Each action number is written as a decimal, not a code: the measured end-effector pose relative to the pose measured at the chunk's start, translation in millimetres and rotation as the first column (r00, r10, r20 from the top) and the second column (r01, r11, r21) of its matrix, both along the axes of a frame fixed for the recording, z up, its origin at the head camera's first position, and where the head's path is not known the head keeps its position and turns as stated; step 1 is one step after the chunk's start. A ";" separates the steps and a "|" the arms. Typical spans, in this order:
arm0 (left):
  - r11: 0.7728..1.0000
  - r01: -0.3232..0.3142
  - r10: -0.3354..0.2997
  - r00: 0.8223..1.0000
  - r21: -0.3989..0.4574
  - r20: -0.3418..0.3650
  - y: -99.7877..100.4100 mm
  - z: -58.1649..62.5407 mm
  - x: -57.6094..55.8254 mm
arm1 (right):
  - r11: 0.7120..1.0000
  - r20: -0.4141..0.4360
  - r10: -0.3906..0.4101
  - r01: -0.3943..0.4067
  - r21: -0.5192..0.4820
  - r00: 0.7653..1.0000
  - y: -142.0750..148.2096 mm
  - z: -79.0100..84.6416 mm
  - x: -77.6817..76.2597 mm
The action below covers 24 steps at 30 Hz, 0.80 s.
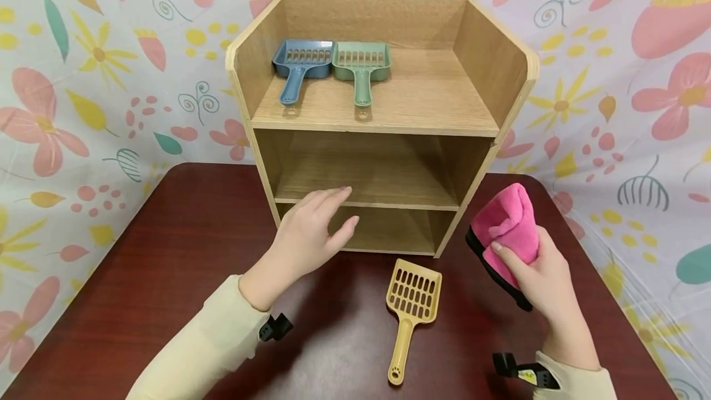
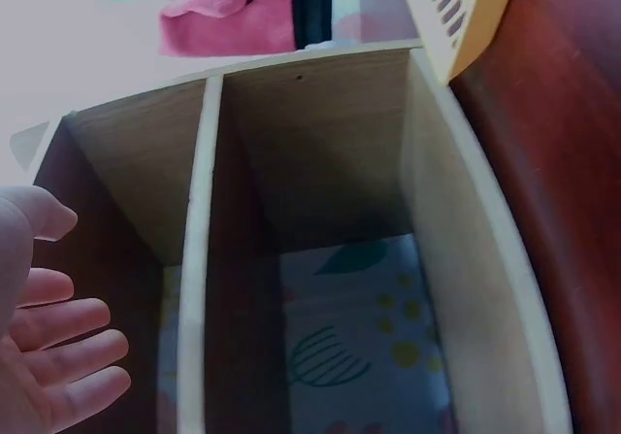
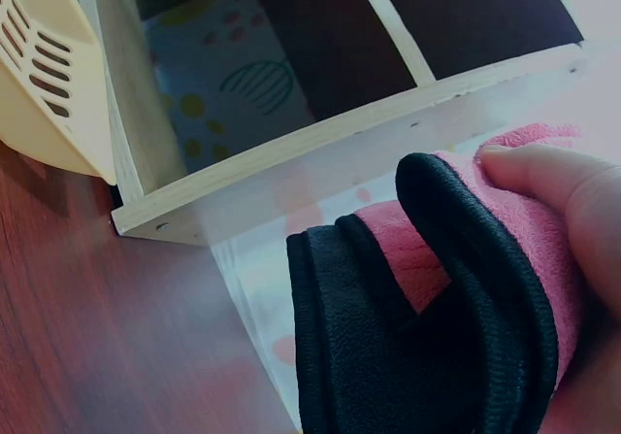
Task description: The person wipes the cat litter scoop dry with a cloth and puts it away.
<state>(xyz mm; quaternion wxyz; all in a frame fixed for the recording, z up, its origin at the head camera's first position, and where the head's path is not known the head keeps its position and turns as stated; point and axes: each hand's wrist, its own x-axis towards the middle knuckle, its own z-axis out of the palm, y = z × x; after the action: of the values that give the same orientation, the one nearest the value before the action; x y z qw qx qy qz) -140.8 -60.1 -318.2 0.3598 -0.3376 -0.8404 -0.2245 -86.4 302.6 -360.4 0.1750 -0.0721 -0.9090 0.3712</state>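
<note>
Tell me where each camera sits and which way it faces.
Head: worn on the head, facing forward and down at the wooden shelf; left hand and right hand show.
Left wrist: worn there, facing the shelf's compartments; part of the left hand shows.
Right wrist: worn there, facing the pink cloth; part of the right hand shows, gripping it.
Both wrist views share the pink cloth and yellow scoop.

Floral backdrop [image 1: 128,110] behind dark reddish-brown table [image 1: 178,233]
</note>
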 end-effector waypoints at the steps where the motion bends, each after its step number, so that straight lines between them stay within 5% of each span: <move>1: 1.000 0.000 0.000 1.000 -0.004 0.010 0.2 -2.7 0.3 | 1.000 0.000 0.002 -0.002 0.000 1.000 -0.3 0.2 0.1; 11: 1.000 0.010 -0.005 0.985 -0.026 0.174 4.3 -26.2 7.0 | 1.000 -0.011 0.012 -0.011 0.029 1.000 -1.1 0.3 -0.1; 24: 0.998 0.066 -0.051 0.886 -0.016 0.462 10.6 -53.5 12.9 | 0.999 -0.008 0.026 -0.026 0.035 1.000 -1.7 1.0 0.4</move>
<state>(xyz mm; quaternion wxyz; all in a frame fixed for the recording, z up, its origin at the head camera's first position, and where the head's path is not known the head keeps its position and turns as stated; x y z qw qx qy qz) -127.9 -49.6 -371.7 0.1380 -0.3054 -0.8945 -0.2958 -86.0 300.9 -359.5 0.1753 -0.0556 -0.9156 0.3577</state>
